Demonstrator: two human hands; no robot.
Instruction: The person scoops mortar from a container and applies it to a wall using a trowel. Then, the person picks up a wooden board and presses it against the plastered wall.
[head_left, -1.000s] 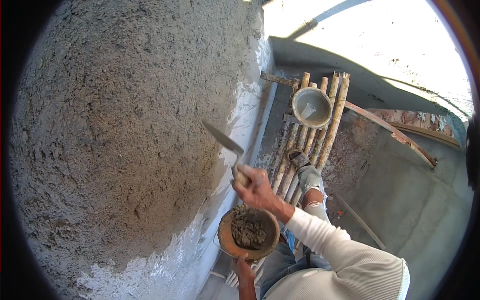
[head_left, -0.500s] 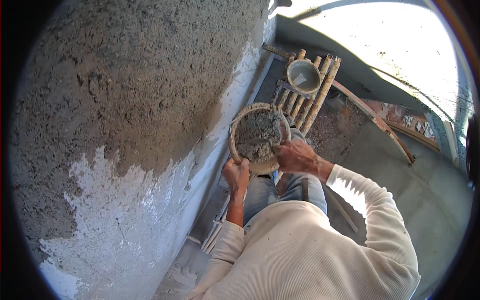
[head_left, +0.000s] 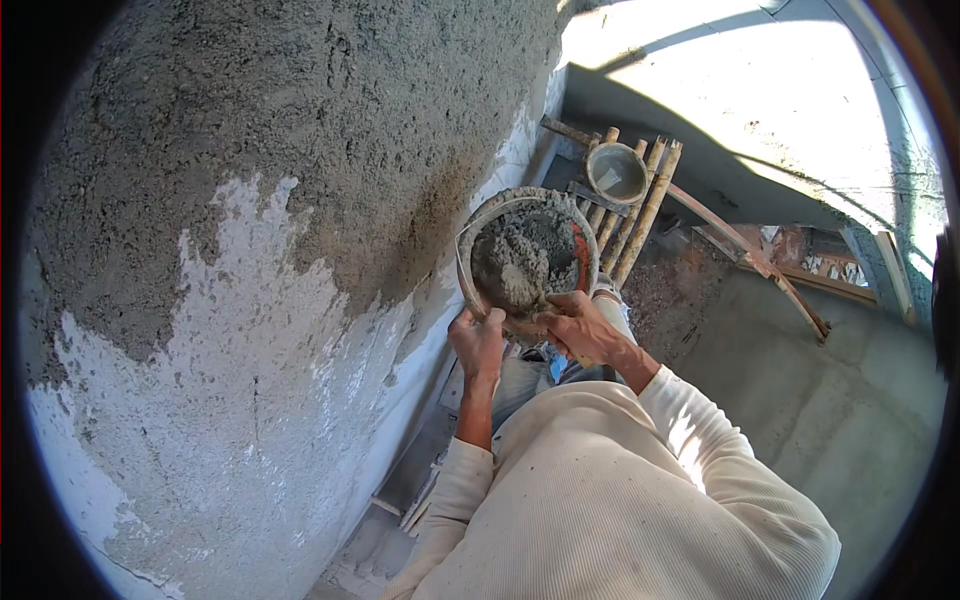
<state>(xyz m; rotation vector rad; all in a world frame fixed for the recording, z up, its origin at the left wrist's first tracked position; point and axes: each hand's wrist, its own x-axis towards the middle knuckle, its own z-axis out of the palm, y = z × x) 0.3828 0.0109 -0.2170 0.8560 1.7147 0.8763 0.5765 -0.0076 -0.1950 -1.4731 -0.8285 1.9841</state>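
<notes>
My left hand (head_left: 478, 342) is closed on the near left rim of a bucket (head_left: 582, 255) with an orange inside and a wire handle. Wet grey mortar (head_left: 522, 258) is heaped in it. My right hand (head_left: 578, 330) is closed on the trowel at the bucket's near right side; the blade is mostly hidden in the mortar and under the fingers. To my left stands a wall (head_left: 300, 120) with rough grey render over its upper part and patchy white surface lower down.
Bamboo poles (head_left: 650, 225) form a platform beyond the bucket, carrying a round pan (head_left: 630, 180) of grey liquid with a small plastic cup in it. Wooden boards (head_left: 760, 270) lean at the right, over a grey concrete surface (head_left: 840, 410), below a sunlit ledge (head_left: 730, 80).
A second ago the trowel was raised near the wall; it has since dropped into the bucket. The bucket sits higher in the picture, held before me by both hands, and my view has shifted.
</notes>
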